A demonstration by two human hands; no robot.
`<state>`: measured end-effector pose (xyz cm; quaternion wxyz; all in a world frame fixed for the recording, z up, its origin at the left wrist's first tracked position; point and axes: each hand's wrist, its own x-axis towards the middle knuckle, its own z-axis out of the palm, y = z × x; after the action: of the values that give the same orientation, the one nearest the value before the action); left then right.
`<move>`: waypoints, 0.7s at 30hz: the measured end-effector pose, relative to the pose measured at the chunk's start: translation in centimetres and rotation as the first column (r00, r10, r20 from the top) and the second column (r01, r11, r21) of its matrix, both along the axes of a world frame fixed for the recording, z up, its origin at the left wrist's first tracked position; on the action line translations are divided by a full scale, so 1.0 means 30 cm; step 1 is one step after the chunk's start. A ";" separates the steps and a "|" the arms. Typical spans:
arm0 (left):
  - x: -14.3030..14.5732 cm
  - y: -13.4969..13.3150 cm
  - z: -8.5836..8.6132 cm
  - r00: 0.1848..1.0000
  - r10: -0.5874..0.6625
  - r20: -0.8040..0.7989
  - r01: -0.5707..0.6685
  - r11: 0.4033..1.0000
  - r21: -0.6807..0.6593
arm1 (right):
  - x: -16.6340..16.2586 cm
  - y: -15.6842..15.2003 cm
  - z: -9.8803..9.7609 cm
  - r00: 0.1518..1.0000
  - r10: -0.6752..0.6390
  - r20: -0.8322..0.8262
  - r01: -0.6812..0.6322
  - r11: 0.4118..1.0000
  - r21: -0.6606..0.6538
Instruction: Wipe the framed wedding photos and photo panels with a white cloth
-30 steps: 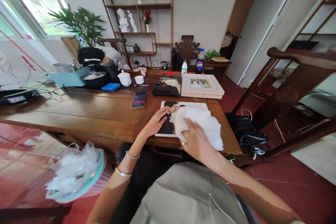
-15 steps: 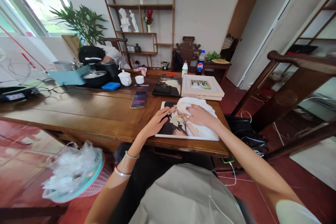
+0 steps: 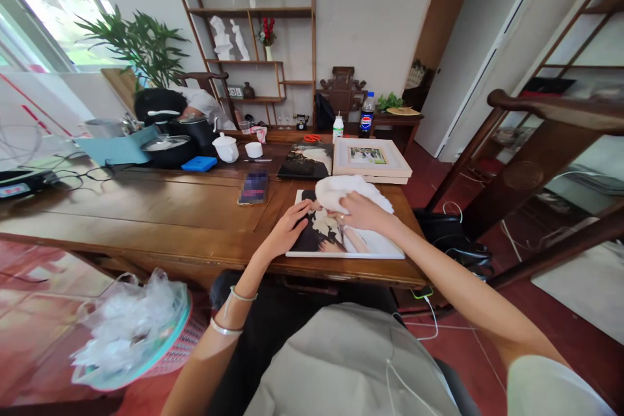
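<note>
A photo panel (image 3: 336, 234) with a white edge lies flat at the near edge of the wooden table, printed with a couple in dark and white clothes. My left hand (image 3: 288, 227) rests on its left side with the fingers stretched out. Over the panel's upper right, a white cloth (image 3: 363, 190) is bunched under my right hand (image 3: 363, 213), whose fingers are closed on it. The cloth and my right hand hide part of the picture.
Behind the panel are a dark photo album (image 3: 307, 161) and a pale framed picture (image 3: 373, 172). A phone (image 3: 253, 186) lies to the left. Farther back stand a cola bottle (image 3: 366, 116) and a white teapot (image 3: 226, 147). A bag-lined basket (image 3: 175, 344) is on the floor.
My right hand has slid the white cloth left across the panel's upper part. My left hand stays on the panel's left side. The view has shifted slightly.
</note>
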<state>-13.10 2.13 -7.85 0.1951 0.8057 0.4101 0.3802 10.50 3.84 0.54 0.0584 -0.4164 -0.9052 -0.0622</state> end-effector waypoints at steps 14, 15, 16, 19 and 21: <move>0.006 0.000 0.008 1.000 0.014 0.012 -0.013 1.000 -0.003 | 0.161 -0.425 -0.089 0.953 0.259 -0.160 -0.257 0.966 0.034; 0.005 0.000 0.008 1.000 0.011 0.010 -0.010 1.000 -0.005 | 0.148 -0.430 -0.086 0.945 0.280 -0.166 -0.279 0.960 0.031; 0.004 0.000 0.007 1.000 0.007 0.011 -0.006 1.000 -0.009 | 0.137 -0.421 -0.084 0.944 0.282 -0.172 -0.280 0.959 0.035; 0.001 0.001 0.004 1.000 -0.005 0.026 0.006 1.000 -0.019 | 0.128 -0.314 -0.081 0.968 0.184 -0.171 -0.177 0.983 0.057; -0.001 0.003 -0.002 0.999 -0.016 0.039 0.017 1.000 -0.017 | 0.136 -0.202 -0.080 0.985 0.087 -0.146 -0.078 0.995 0.063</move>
<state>-13.12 2.22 -7.89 0.2134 0.7997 0.4029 0.3908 14.57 -2.24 -1.87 0.1402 -0.3802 -0.9126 -0.0543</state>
